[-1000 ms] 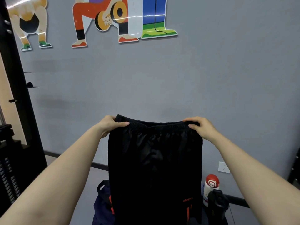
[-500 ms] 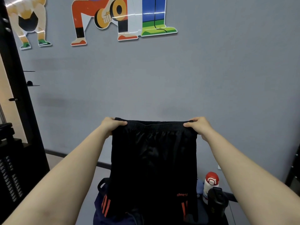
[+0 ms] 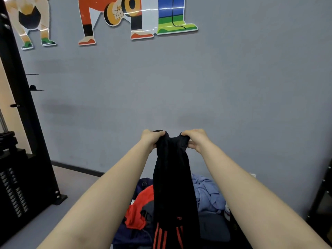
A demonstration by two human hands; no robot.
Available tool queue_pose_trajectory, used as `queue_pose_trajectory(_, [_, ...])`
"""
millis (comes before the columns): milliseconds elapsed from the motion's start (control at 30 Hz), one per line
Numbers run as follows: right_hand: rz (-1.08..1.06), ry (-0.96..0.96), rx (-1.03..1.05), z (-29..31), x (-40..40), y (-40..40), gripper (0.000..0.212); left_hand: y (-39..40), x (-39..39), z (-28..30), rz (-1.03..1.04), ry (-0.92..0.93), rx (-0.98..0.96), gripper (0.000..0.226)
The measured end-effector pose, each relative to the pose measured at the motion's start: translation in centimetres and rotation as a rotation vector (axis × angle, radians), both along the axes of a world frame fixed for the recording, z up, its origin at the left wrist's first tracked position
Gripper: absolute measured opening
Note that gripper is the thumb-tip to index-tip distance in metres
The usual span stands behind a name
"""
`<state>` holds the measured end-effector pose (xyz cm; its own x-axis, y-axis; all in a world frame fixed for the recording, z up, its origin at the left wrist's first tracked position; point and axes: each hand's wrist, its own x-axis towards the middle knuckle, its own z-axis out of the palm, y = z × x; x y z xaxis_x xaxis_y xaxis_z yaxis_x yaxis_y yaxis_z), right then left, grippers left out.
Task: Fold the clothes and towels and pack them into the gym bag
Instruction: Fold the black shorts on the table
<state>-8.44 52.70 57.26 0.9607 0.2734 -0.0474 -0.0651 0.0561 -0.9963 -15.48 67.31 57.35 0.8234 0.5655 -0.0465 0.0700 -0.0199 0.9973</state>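
Your left hand [image 3: 151, 139] and right hand [image 3: 196, 141] pinched the shorts [image 3: 172, 177] waistband, halved lengthwise; below the shorts, red top [image 3: 138, 211] and blue cloth [image 3: 206, 194] lay unfolded, nothing visibly packed.

Left arm: bare from the lower edge of the view up to the wrist; no sleeve, cuff or band shows along its visible length.
Right arm: likewise bare along its whole visible length; no sleeve reaches into view.
Left hand [image 3: 150, 139]: ungloved; no ring, watch or strap can be seen at the wrist.
Right hand [image 3: 196, 140]: ungloved; the wrist carries no watch, bracelet or band.
Fingers [image 3: 191, 132]: short and rounded at the tips; nails are too small and blurred to describe.
Clothing: the upper arms, shoulders and torso lie outside the view, so what the person wears cannot be told.
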Motion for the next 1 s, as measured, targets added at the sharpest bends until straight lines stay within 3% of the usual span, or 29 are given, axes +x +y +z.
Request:
queue_pose_trajectory(100, [0.009, -0.037, -0.014, 0.1, -0.7, 1.1, 0.018, -1.2, 0.4, -0.2, -0.023, -0.014, 0.113, 0.011])
queue_pose_trajectory(167, [-0.006, -0.071, -0.040, 0.1, -0.9, 1.4, 0.015, -1.5, 0.6, -0.2, -0.051, -0.027, 0.182, 0.007])
queue_pose_trajectory(400, [0.143, -0.120, -0.032, 0.8, -1.8, 0.9, 0.032, -1.4, 0.0, -0.4, -0.235, -0.098, 0.295, 0.033])
queue_pose_trajectory(567, [0.297, -0.213, -0.065, 1.5, -1.8, 0.3, 0.023, -0.8, -0.3, -0.3, -0.193, -0.152, 0.354, 0.035])
queue_pose_trajectory(667, [0.180, -0.498, -0.233, 1.5, -0.4, -1.0, 0.013, -0.4, -0.5, 0.6, -0.189, -0.174, 0.318, 0.027])
queue_pose_trajectory(767, [0.080, -0.605, -0.289, 1.2, 1.2, -2.9, 0.027, 0.2, -0.6, 1.6, -0.230, -0.224, 0.297, 0.019])
queue_pose_trajectory(1000, [0.369, -0.655, -0.282, 1.7, 2.0, -5.0, 0.035, 0.7, -0.7, 3.5, -0.304, -0.345, 0.318, 0.020])
